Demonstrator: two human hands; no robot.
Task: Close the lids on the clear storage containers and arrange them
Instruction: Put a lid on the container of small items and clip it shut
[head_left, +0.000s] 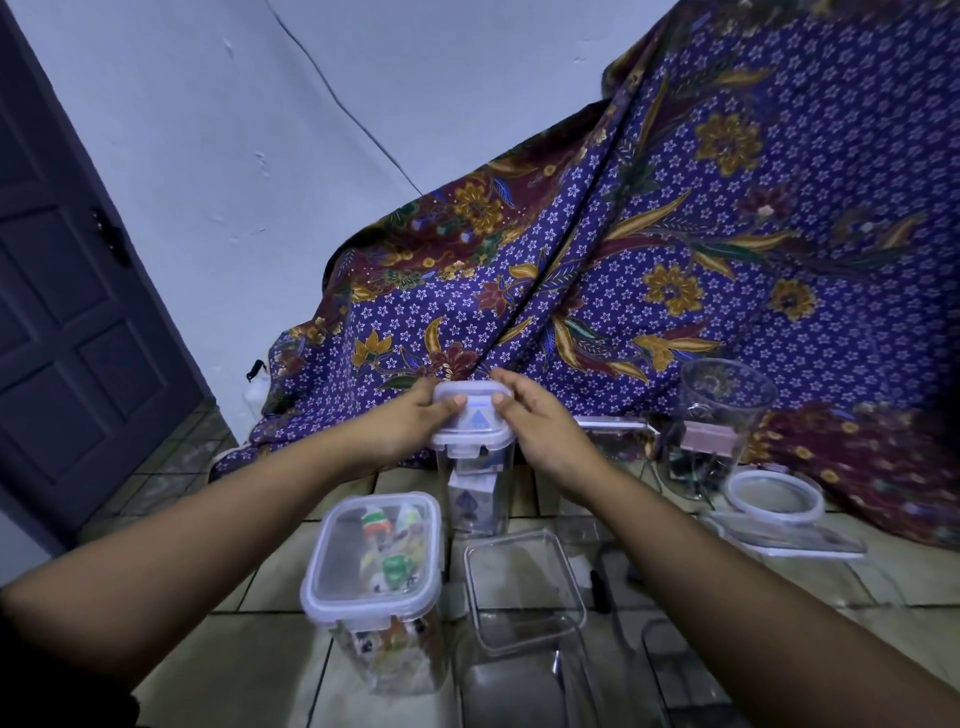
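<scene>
A tall clear container (477, 493) stands on the tiled floor at the centre, with a white-rimmed lid (471, 415) on top. My left hand (410, 426) grips the lid's left side, thumb on its front edge. My right hand (535, 431) grips the right side, thumb on the front too. In front and to the left stands a second clear container (379, 587) with its lid on, holding small colourful items. An open clear rectangular container (519, 592) sits in front at the centre.
A round clear jar (722, 426) holding dark items stands at the right, with a round white-rimmed lid (774, 496) and a flat clear lid (789, 540) beside it. A purple batik cloth (675, 234) hangs behind. A dark door (62, 291) is at the left.
</scene>
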